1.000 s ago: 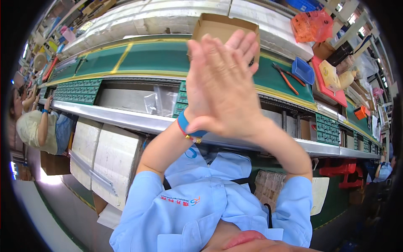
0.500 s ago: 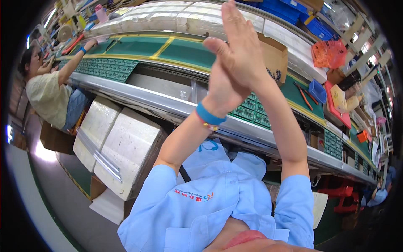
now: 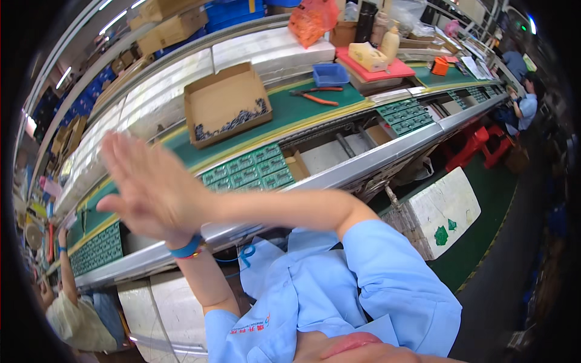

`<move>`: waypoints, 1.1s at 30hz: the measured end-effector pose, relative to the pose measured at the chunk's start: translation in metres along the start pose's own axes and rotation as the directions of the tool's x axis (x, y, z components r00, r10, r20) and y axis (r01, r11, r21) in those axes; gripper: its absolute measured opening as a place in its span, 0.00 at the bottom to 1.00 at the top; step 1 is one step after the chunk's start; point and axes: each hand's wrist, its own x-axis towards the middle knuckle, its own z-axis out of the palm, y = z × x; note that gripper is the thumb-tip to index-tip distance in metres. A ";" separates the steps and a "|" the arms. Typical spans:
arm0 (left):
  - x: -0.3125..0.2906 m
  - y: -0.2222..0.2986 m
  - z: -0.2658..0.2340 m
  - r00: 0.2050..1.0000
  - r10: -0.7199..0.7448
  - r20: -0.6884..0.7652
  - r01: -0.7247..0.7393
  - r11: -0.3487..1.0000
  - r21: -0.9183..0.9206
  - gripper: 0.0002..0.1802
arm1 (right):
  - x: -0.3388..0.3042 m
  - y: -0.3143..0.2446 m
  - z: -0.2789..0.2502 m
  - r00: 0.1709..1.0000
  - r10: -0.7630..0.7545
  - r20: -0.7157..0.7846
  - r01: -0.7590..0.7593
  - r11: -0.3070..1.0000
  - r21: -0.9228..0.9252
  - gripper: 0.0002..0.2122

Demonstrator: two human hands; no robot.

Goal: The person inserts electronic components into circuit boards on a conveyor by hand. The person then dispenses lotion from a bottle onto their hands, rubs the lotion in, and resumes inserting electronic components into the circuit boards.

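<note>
My right hand [image 3: 166,187] lies flat across my left hand [image 3: 144,225], palm to palm, above the near side of the workbench. The right fingers stretch toward the upper left, a little blurred. Much of the left hand is hidden behind the right; a blue band [image 3: 186,247] circles its wrist. I see nothing held in either hand. Below and beside them, green circuit boards [image 3: 248,169] lie in a row on the conveyor line. Just beyond stands an open cardboard box [image 3: 221,103] with small dark parts inside.
Orange-handled pliers [image 3: 318,95] lie near a blue tray [image 3: 331,74] on the green bench top. A pump bottle [image 3: 389,43] stands behind, by a red board [image 3: 372,68]. A metal rail [image 3: 399,142] edges the line. A co-worker [image 3: 85,320] sits at the left; red stools [image 3: 472,148] stand right.
My view has swung to the right, so the box, pliers and tray appear farther left. My hands stay pressed together and now point more toward the left of the picture.
</note>
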 end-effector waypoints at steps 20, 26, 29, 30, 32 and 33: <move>-0.034 -0.013 0.001 0.966 -0.245 0.087 0.093 0.636 0.766 0.47 | 0.002 -0.003 -0.029 0.953 0.226 -0.204 -0.097 0.860 0.501 0.31; -0.054 -0.034 -0.015 0.997 -0.064 0.051 0.013 0.734 0.679 0.44 | 0.006 0.038 -0.016 0.997 0.070 -0.021 -0.020 0.533 0.846 0.31; -0.046 -0.024 0.001 0.996 0.059 -0.070 0.015 0.648 0.761 0.46 | -0.013 0.014 -0.026 0.979 0.179 0.096 -0.150 0.320 0.936 0.34; -0.012 -0.009 -0.002 0.976 -0.019 0.219 -0.125 0.771 0.624 0.45 | -0.026 0.013 -0.011 0.978 0.077 -0.193 0.063 0.777 0.627 0.30; 0.000 -0.004 0.000 0.987 -0.031 0.160 -0.058 0.853 0.519 0.45 | -0.026 0.022 -0.010 0.983 -0.007 -0.185 0.096 0.875 0.475 0.30; -0.002 -0.005 0.004 0.991 -0.072 0.116 0.021 0.917 0.398 0.45 | -0.025 0.028 -0.014 0.980 -0.078 -0.181 0.131 0.945 0.300 0.30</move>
